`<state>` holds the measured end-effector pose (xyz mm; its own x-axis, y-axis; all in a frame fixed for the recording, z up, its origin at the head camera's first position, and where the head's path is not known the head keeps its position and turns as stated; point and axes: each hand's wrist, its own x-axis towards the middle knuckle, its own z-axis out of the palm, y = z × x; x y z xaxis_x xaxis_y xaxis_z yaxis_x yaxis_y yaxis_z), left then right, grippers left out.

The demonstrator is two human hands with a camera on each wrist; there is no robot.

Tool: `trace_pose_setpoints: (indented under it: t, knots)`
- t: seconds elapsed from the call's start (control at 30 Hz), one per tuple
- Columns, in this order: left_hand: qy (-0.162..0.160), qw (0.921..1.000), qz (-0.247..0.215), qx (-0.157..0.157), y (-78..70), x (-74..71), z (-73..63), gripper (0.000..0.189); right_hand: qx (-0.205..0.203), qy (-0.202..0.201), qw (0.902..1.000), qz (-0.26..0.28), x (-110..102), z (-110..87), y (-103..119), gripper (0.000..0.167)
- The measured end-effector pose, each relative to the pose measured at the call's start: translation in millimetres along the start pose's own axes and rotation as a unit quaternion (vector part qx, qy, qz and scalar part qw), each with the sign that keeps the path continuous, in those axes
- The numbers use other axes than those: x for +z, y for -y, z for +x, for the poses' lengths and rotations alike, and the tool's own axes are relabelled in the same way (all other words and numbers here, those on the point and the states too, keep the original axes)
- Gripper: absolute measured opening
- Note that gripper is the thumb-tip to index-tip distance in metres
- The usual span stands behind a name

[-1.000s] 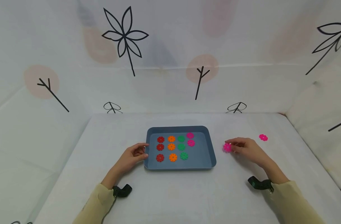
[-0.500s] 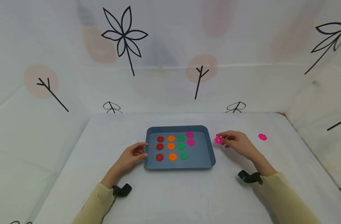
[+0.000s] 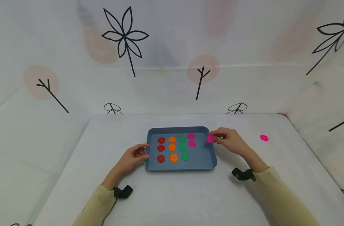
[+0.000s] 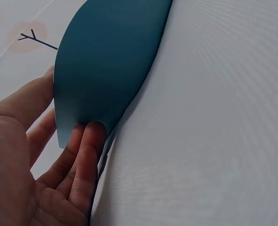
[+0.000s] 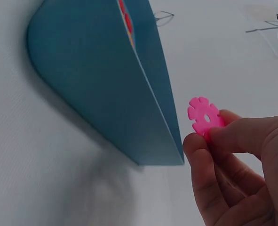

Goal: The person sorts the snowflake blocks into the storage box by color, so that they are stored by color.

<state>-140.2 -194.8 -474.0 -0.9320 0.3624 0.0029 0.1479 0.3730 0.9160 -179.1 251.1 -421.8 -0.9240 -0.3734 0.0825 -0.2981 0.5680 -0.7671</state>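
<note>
My right hand [image 3: 226,139] pinches a pink notched plastic disc [image 5: 198,113] by its edge between thumb and fingers. In the head view that disc overlaps the upper right rim of the blue-grey tray [image 3: 203,160]. On the tray's left side rests my left hand [image 3: 134,157]; the left wrist view shows its fingers [image 4: 89,146] bent against the outer wall, holding it. Inside the tray lie columns of similar discs: red discs [image 3: 161,147], orange discs [image 3: 172,147], green discs [image 3: 182,147] and two pink discs [image 3: 192,143] to their right.
One more pink disc [image 3: 264,138] lies on the white-covered table [image 3: 172,197], right of the tray. Behind rises a white cloth backdrop [image 3: 166,91] with plant drawings. A dark wrist camera [image 3: 123,192] sits on the left wrist, another camera [image 3: 242,174] on the right.
My right hand has carried the pink disc left and away from me, from the table beside the tray to its right rim. My left hand and the tray have stayed in place.
</note>
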Motion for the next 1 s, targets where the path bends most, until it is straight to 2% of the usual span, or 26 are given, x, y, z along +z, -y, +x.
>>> trace_pose_setpoints:
  t: [0.23,0.4,0.7,1.0]
  knots:
    - [0.004,1.0,-0.001,0.001,1.9,-0.7,0.1,0.048,-0.037,0.012,0.9991,-0.018,9,7.8,8,0.022]
    - [0.004,1.0,-0.002,0.004,2.1,-1.1,0.4,0.048,-0.047,0.033,0.9982,-0.016,14,14.7,10,0.022]
    - [0.004,1.0,-0.002,0.002,1.8,-1.4,0.5,0.048,-0.068,0.107,0.9913,-0.038,17,22.3,17,0.023]
    - [0.002,1.0,-0.007,-0.003,1.3,-0.8,0.1,0.049,-0.076,0.185,0.9772,-0.071,14,32.7,24,0.02]
